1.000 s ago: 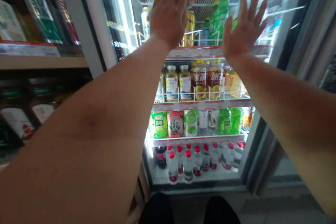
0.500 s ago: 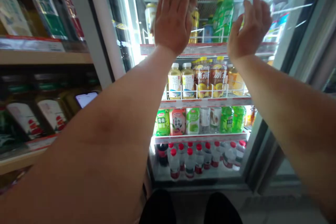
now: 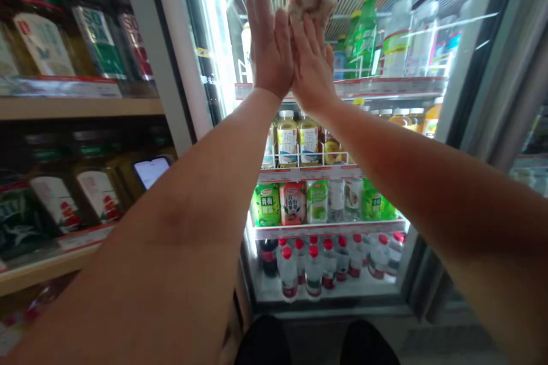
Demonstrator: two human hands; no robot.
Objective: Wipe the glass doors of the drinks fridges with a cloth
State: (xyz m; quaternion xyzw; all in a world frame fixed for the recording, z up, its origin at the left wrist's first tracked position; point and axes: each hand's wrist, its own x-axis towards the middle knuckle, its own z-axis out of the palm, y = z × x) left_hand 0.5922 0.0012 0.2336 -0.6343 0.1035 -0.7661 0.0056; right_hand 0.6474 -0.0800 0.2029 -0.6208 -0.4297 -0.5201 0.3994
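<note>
My left hand [image 3: 270, 48] is raised flat with its fingers straight up and nothing in it. Right beside it, touching its edge, my right hand [image 3: 312, 68] lies with fingers stretched over the lower part of a crumpled pale cloth [image 3: 310, 0] with brownish patches. The cloth stands out above the right fingertips, in front of the lit upper shelf of a drinks fridge. A glass pane seems to lie between the hands and the bottles, judging by streaks of reflection.
Behind the hands, fridge shelves hold green bottles [image 3: 362, 37], tea bottles [image 3: 287, 140] and red-capped water bottles [image 3: 289, 274]. To the left, a wooden shelf [image 3: 81, 107] carries large bottles, with a lit phone [image 3: 152, 172] below it. A door frame [image 3: 483, 91] stands at right.
My right hand has moved left, from apart to beside my left hand and onto the cloth. My left hand has come off the cloth. The view has shifted slightly.
</note>
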